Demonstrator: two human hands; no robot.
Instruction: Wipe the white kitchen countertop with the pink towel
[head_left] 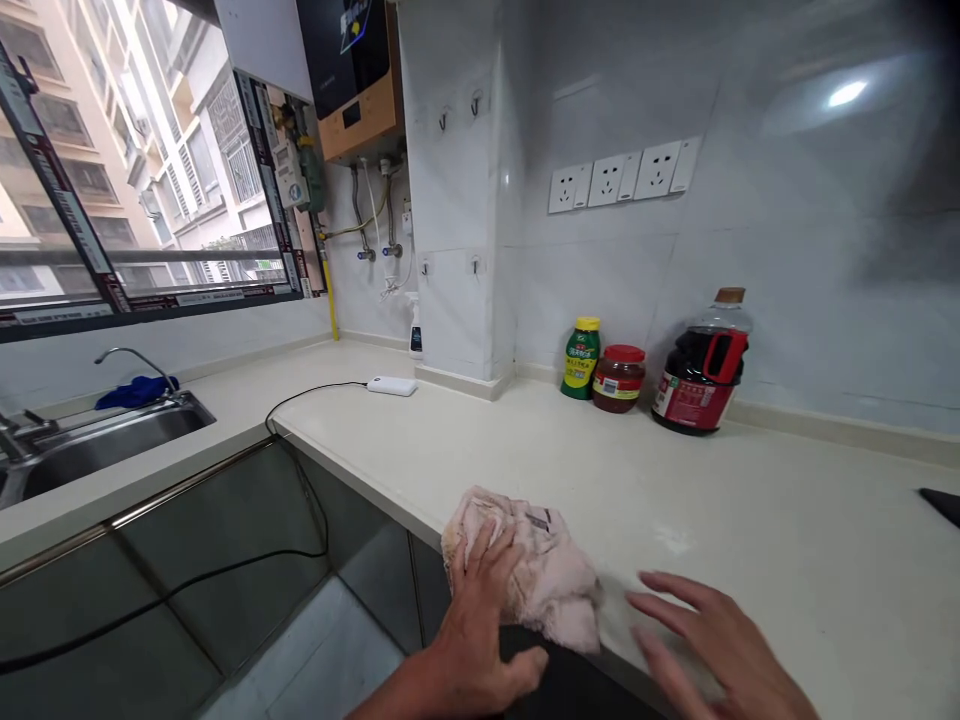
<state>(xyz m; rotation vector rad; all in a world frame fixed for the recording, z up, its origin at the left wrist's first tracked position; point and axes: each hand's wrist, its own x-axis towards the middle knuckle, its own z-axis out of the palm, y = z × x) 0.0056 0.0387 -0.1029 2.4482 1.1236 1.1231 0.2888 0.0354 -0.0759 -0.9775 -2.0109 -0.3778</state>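
A crumpled pink fluffy cloth [551, 570] lies at the front edge of the cream countertop, partly over the edge. My left hand [480, 625] rests on its left part, fingers stretched out flat and the thumb spread apart. To the right of the cloth, my right hand [709, 640] hovers over the counter with fingers apart and nothing in them; it is slightly blurred. A small dark label shows on the top of the cloth.
Along the wall stand a green bottle with a yellow cap [580, 358], a red-lidded jar [619, 378] and a large dark-liquid jug [705, 370]. A white power bank [391, 386] with a black cable [247, 560] lies left. Farther left is a steel sink [127, 435].
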